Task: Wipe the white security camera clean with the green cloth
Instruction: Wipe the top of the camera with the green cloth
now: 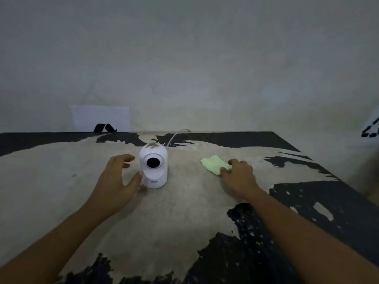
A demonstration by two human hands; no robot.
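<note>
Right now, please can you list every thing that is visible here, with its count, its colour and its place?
security camera: one, white with black lens, table centre, dirt on top
cable: one, white, behind the camera
cloth: one, green, right of the camera, lying on the table
table: one, beige with black patches
paper: one, white, on the wall, back left
left hand: one, open, thumb at the camera's side
right hand: one, fingers resting on the cloth

camera [153, 167] smooth white plastic, dusty top; cloth [215, 164] soft green fabric; table [184, 212] worn, rough, flaking black.
</note>
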